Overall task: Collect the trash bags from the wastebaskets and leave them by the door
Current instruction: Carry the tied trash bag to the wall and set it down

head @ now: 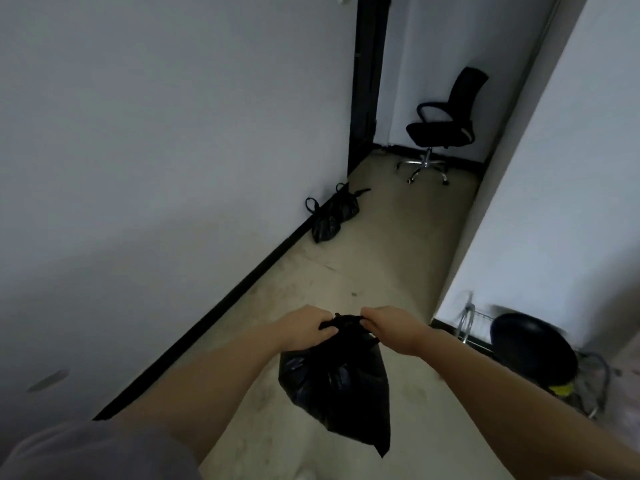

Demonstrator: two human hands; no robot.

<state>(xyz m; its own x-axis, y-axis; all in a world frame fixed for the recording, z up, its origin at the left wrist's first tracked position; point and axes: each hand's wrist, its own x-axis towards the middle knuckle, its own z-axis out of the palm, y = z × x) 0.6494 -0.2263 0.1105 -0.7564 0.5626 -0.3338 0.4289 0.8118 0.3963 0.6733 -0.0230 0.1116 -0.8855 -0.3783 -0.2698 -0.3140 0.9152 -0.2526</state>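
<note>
Both the left hand [306, 327] and right hand [384, 323] are closed on the neck of the black trash bag [337, 386], which hangs straight down. The tied bags [332, 216] by the door frame [367, 81] lie well ahead, slightly left.

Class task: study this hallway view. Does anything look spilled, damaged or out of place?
Nothing spilled or torn. The oddest item is the office chair standing alone in the corridor's far corner, with no desk in sight.

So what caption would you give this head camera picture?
Both hands, left and right, grip a black trash bag in a corridor; two more bags sit by the wall ahead.
</note>
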